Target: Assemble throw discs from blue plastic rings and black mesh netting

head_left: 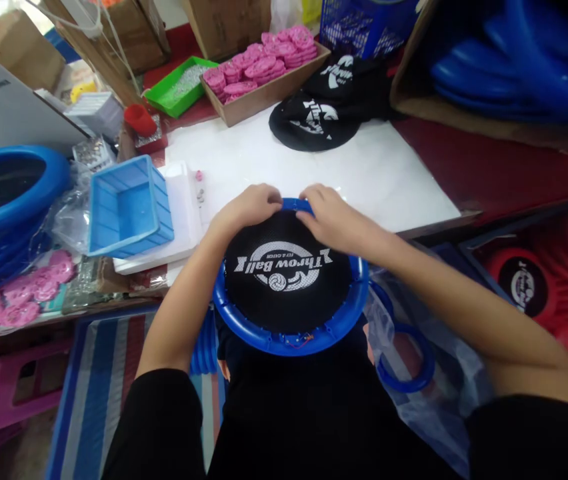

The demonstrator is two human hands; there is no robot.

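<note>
A round blue plastic ring (337, 335) with a black printed mesh disc (291, 310) stretched across it rests over my lap, its far edge at the white work board. The print reads "Throw Ball" and faces away from me. My left hand (263, 202) grips the far rim with bent fingers. Just to its right, my right hand (325, 210) has thumb and fingers closed around the same rim. A small gap of blue rim shows between the two hands. On the near rim sits a small part with thin red wire (301, 342).
Black printed discs (309, 123) lie on the white board (389, 177). Behind it are a box of pink parts (264, 63) and a green tray (179, 87). A blue bin (131, 207) and blue rings (9, 200) stand left; red discs (529, 280) lie right.
</note>
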